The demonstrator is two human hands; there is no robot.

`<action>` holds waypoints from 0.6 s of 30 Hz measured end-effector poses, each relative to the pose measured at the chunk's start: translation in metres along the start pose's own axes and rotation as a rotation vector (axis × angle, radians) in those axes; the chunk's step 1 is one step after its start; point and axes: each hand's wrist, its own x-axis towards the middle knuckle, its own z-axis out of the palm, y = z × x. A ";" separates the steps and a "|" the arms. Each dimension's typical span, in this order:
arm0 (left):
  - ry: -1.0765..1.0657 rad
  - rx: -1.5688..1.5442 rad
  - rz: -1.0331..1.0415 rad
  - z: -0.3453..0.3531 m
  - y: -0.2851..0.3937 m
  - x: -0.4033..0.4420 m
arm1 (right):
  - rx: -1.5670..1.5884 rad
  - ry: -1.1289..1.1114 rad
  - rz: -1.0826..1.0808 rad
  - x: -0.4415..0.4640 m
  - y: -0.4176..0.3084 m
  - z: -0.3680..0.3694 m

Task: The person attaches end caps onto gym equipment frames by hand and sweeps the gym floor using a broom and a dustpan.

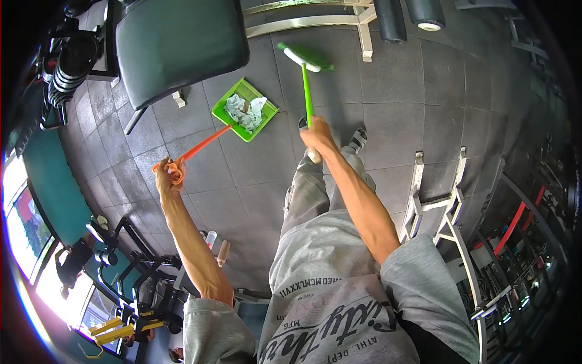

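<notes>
My left hand (168, 175) is closed around the orange handle of a green dustpan (265, 119), whose pan is at the upper middle of the view, over the tiles. Crumpled pale paper (248, 113) with a brownish scrap lies inside the pan. With my right hand (318, 136) I grip a broom (307, 91) by its bright green stick. Its white head and green bristles point away from me, right of the dustpan and apart from it. Whether the bristles touch the floor I cannot tell.
A dark padded bench (179, 45) stands at the upper left, near the dustpan. A pale metal frame (303, 26) runs along the top. White metal supports (439, 203) rise on the right. Dumbbells or weights (70, 70) are stacked far left. A bottle (211, 238) stands behind my left forearm.
</notes>
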 end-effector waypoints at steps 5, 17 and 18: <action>-0.002 -0.061 0.025 -0.031 0.016 -0.008 | 0.122 -0.020 -0.047 -0.029 0.062 -0.082; 0.123 -0.359 0.083 -0.110 -0.007 -0.043 | -0.017 0.081 -0.187 0.086 0.030 0.051; 0.138 -0.394 0.072 -0.113 -0.003 -0.047 | -0.073 0.041 -0.197 0.083 0.025 0.064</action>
